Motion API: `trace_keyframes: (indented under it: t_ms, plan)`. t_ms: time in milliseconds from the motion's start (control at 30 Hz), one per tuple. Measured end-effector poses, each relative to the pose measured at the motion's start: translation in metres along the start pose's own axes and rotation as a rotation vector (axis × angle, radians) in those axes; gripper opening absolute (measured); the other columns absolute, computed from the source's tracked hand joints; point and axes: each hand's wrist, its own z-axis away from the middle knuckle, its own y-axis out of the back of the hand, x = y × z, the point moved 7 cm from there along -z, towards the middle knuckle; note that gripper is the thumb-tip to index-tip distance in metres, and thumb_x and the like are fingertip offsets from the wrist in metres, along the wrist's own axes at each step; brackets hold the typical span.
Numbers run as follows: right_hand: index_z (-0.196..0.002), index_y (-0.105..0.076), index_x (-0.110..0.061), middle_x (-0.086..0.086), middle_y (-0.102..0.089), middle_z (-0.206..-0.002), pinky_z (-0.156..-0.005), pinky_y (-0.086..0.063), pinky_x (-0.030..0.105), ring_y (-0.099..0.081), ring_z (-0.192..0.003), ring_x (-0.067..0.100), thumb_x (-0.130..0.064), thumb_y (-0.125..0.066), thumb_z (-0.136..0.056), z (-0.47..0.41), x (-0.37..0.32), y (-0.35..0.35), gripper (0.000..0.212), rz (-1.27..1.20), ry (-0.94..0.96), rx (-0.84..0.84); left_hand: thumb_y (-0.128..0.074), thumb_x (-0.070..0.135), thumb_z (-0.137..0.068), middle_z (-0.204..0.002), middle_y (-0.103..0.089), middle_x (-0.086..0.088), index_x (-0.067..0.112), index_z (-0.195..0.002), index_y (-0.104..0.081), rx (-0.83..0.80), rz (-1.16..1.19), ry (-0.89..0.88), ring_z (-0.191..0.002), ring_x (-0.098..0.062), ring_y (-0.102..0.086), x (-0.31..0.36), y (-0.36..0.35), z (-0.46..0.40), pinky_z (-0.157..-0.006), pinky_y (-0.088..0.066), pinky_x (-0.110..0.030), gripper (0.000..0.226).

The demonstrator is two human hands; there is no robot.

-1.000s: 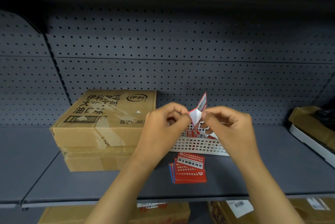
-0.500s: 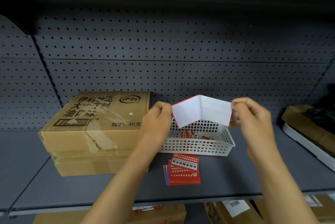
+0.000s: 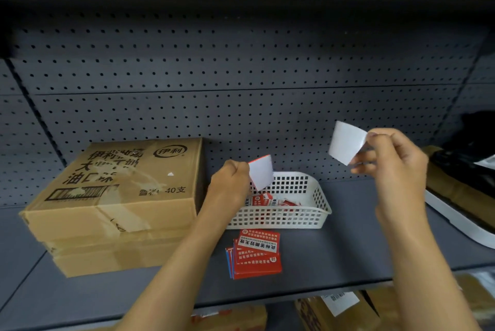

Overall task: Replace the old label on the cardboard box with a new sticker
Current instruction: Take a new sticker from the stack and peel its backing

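Note:
A brown cardboard box (image 3: 120,197) with black print lies on the grey shelf at the left, on top of another flat box. My left hand (image 3: 230,186) pinches a red-edged sticker (image 3: 261,171) with its white side toward me, just right of the box and above the white basket. My right hand (image 3: 388,159) holds a separate white backing sheet (image 3: 347,142) higher up at the right. The two pieces are apart.
A white perforated basket (image 3: 281,219) with red scraps stands behind a stack of red stickers (image 3: 255,254) on the shelf (image 3: 334,258). A white tray with dark items (image 3: 460,213) is at the far right. Boxes sit on the shelf below.
The sticker and its backing were peeled apart. My right hand carried the white backing up and to the right, while my left hand kept the sticker near the basket.

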Motion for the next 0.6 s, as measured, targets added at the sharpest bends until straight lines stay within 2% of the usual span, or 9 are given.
trace_keyframes:
  t_ms: [133,233,300,400,600]
  plan:
    - [-0.073,-0.065,-0.024,-0.012,-0.065,-0.058,-0.05,-0.05,0.019,-0.063,-0.051,0.008,-0.008,-0.053,-0.094,-0.002,0.0,-0.001,0.029,0.02,0.008,-0.028,-0.043,0.033,-0.102,-0.086,-0.066,-0.001,0.023,-0.081,-0.055,-0.007,-0.07,0.017,-0.084,-0.019,-0.066,-0.006,-0.015,-0.015,-0.085,-0.055,-0.038,0.027]
    - [-0.074,-0.066,-0.024,-0.013,-0.065,-0.06,-0.051,-0.051,0.021,-0.064,-0.053,0.01,-0.008,-0.054,-0.094,-0.004,0.002,-0.001,0.029,0.028,0.011,-0.048,-0.045,0.032,-0.101,-0.087,-0.071,-0.006,0.022,-0.078,-0.06,-0.06,-0.119,0.048,-0.092,-0.031,-0.072,-0.018,-0.026,-0.026,-0.091,-0.058,-0.047,0.029]
    - [-0.073,-0.067,-0.026,-0.01,-0.066,-0.059,-0.051,-0.051,0.021,-0.064,-0.054,0.011,-0.008,-0.055,-0.094,-0.004,0.005,-0.003,0.03,0.028,0.005,-0.058,-0.046,0.033,-0.101,-0.09,-0.073,-0.008,0.023,-0.081,-0.062,-0.058,-0.148,0.054,-0.09,-0.03,-0.073,-0.022,-0.028,-0.031,-0.088,-0.06,-0.046,0.028]
    - [-0.07,-0.068,-0.03,-0.008,-0.067,-0.058,-0.051,-0.05,0.021,-0.065,-0.056,0.014,-0.01,-0.057,-0.093,-0.003,0.01,-0.006,0.033,0.03,-0.011,-0.072,-0.049,0.038,-0.101,-0.089,-0.074,-0.005,0.025,-0.084,-0.058,-0.02,-0.224,-0.013,-0.082,-0.02,-0.071,-0.012,-0.025,-0.024,-0.071,-0.056,-0.03,0.023]
    - [-0.069,-0.07,-0.031,-0.005,-0.068,-0.061,-0.054,-0.05,0.023,-0.067,-0.059,0.018,-0.012,-0.059,-0.092,0.001,0.016,-0.023,0.033,0.046,-0.04,-0.117,-0.061,0.04,-0.096,-0.073,-0.059,0.008,0.029,-0.076,-0.047,0.079,-0.308,-0.175,-0.074,-0.017,-0.063,0.01,-0.014,-0.012,-0.07,-0.05,-0.032,0.028]
